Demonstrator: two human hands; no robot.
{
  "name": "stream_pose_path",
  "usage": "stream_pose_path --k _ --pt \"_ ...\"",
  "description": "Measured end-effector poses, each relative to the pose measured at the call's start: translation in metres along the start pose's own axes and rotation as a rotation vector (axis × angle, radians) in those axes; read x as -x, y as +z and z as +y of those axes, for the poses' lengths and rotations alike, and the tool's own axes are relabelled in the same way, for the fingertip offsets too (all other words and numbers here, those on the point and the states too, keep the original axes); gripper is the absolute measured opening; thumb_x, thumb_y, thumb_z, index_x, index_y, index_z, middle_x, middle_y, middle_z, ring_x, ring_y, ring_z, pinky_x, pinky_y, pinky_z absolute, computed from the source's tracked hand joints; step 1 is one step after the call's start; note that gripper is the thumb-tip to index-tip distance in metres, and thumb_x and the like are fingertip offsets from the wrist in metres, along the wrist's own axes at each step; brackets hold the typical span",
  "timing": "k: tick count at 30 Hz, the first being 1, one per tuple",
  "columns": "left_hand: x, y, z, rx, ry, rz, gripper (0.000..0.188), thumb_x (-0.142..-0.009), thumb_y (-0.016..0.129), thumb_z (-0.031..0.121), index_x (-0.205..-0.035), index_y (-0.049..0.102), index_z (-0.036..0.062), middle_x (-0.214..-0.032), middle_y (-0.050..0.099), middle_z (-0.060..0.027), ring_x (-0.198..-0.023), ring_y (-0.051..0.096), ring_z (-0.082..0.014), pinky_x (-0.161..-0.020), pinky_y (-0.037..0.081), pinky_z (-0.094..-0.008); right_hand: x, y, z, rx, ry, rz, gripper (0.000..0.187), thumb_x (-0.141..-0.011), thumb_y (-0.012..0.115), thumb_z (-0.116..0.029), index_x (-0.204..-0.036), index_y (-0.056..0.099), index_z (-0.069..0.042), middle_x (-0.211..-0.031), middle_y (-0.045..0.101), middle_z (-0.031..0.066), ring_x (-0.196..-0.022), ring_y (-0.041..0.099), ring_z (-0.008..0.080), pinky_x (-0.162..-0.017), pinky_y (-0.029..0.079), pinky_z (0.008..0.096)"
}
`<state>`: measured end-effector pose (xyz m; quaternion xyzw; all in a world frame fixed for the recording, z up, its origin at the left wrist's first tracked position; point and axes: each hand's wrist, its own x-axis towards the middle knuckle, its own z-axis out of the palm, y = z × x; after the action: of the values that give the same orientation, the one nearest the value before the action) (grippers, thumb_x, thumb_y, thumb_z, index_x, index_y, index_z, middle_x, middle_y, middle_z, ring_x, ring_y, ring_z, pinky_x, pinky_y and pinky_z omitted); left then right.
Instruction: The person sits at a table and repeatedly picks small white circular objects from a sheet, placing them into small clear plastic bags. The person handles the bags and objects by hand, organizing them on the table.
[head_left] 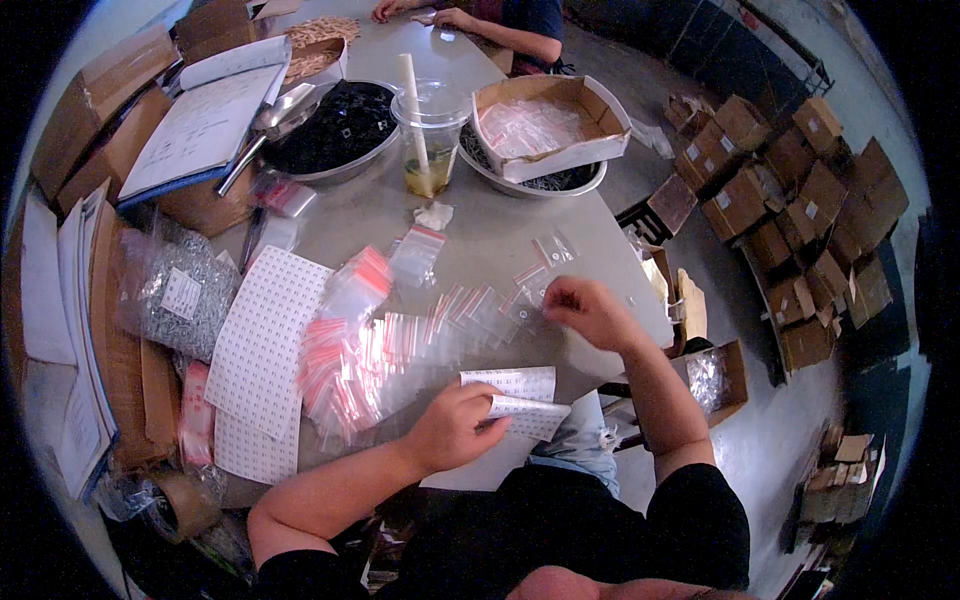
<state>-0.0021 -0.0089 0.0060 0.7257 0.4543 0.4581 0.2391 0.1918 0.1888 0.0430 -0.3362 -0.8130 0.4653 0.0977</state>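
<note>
My left hand pinches a folded sheet of small printed labels just above the table's near edge, over my lap. My right hand is closed, thumb and fingers drawn together, above the right end of a row of small clear zip bags. What its fingertips hold, if anything, is too small to make out. Some bags beside it carry a small round mark. To the left the row runs into a fanned heap of red-striped zip bags. Larger label sheets lie left of that heap.
A lidded plastic cup with a straw stands mid-table, between a bowl of black parts and a bowl with a bag-filled carton on top. A bag of metal pieces lies left. Another person's hands show opposite.
</note>
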Motion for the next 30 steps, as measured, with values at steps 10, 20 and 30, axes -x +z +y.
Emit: stream_pose_path --k 10,20,30 --pt "-0.003 -0.004 0.003 0.003 -0.009 -0.007 0.018 -0.077 0.073 0.012 -0.078 0.060 -0.0006 -0.093 0.065 -0.0171 -0.082 0.063 -0.0353 -0.077 0.050 -0.0423 -0.019 -0.007 -0.006 0.499 0.038 0.297 0.021 -0.080 0.065 -0.007 -0.098 0.054 -0.005 -0.091 0.064 0.0177 -0.088 0.062 0.0396 -0.075 0.049 0.0454" --pt "-0.002 -0.005 0.003 0.002 -0.005 0.008 0.021 -0.078 0.071 0.011 -0.073 0.056 -0.0016 -0.092 0.064 -0.0187 -0.080 0.060 -0.0378 -0.075 0.049 -0.0433 -0.019 0.006 -0.020 0.402 -0.014 0.136 0.019 -0.080 0.067 -0.007 -0.094 0.056 -0.001 -0.088 0.062 0.0166 -0.083 0.062 0.0327 -0.073 0.049 0.0387" --pt "-0.003 -0.003 0.003 0.015 -0.018 0.006 0.021 -0.077 0.071 0.011 -0.073 0.056 -0.0011 -0.092 0.064 -0.0177 -0.081 0.060 -0.0371 -0.075 0.049 -0.0423 -0.071 -0.054 0.063 0.589 0.012 0.430 0.020 -0.079 0.071 -0.017 -0.086 0.064 0.000 -0.092 0.058 0.0176 -0.092 0.055 0.0313 -0.081 0.047 0.0395"
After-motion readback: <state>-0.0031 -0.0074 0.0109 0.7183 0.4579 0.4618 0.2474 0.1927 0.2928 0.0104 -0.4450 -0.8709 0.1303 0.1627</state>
